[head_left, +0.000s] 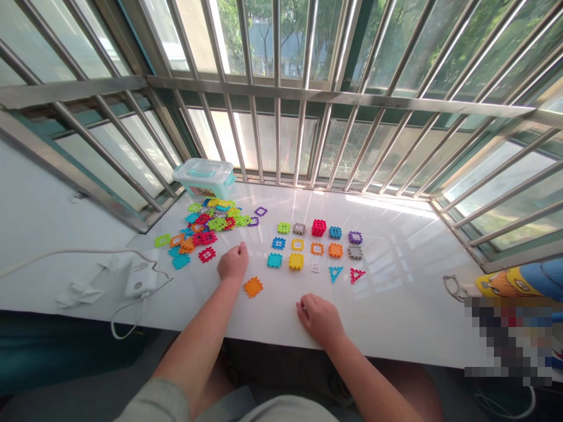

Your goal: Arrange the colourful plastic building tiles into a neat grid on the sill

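Observation:
The white marble sill (pixel 281 319) holds a heap of colourful plastic waffle-block toy pieces (pixel 204 225) at its left. To the right of the heap, square pieces such as a blue one (pixel 278 243) and a yellow one (pixel 296 261) lie in loose rows, with a blue triangular frame (pixel 335 273) and a red one (pixel 357 275) among them. My left hand (pixel 233 262) rests curled between the heap and the rows, holding nothing visible. An orange square piece (pixel 253 286) lies just right of it. My right hand (pixel 320 319) rests curled near the sill's front edge, touching no piece.
A lidded plastic storage box (pixel 203 179) stands against the steel window bars (pixel 277 94) behind the heap. A white power adapter (pixel 141 278) with its cable lies at the left, and a printed bag (pixel 510 281) sits at the right end.

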Action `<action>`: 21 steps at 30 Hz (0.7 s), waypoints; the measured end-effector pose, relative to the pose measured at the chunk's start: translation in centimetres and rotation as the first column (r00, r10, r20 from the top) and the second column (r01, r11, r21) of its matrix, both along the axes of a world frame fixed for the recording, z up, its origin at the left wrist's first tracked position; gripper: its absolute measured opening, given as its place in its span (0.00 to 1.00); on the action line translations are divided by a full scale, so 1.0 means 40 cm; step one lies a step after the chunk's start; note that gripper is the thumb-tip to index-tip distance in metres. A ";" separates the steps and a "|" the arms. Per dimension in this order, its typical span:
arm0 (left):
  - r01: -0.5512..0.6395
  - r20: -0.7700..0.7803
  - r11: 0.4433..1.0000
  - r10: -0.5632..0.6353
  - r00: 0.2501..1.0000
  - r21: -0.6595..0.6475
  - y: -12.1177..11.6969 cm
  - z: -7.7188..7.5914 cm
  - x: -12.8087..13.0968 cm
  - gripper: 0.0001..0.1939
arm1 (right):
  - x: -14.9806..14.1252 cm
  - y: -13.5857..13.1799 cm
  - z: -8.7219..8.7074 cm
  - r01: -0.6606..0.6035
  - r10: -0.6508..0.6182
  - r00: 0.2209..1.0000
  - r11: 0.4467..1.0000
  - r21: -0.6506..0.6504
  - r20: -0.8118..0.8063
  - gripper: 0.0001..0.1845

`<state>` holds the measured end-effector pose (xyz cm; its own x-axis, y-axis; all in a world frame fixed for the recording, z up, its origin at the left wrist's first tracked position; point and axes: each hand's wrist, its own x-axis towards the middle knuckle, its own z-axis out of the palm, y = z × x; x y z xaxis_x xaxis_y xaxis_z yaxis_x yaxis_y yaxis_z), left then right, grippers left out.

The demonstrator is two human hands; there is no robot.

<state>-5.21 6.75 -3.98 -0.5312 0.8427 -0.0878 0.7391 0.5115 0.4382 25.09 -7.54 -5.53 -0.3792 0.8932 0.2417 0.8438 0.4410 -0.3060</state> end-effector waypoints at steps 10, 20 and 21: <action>0.063 -0.204 0.992 -0.084 0.975 -0.107 0.028 -0.015 0.033 0.26 | -0.240 0.008 -0.009 -0.300 0.299 0.954 0.953 0.032 0.029 0.32; 0.048 -0.186 0.990 -0.073 0.980 -0.135 0.034 -0.016 0.032 0.25 | -0.195 0.003 -0.014 -0.166 0.166 0.986 0.986 0.020 0.021 0.10; 0.046 -0.179 0.989 -0.072 0.981 -0.141 0.035 -0.015 0.033 0.25 | -0.176 0.000 -0.013 -0.137 0.137 0.991 0.990 0.024 0.010 0.08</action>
<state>-3.91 8.16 -4.59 -0.4985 0.8600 -0.1089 0.8310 0.5099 0.2224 18.06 -7.54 -6.05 -0.4994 0.8266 0.2595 0.7776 0.5597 -0.2865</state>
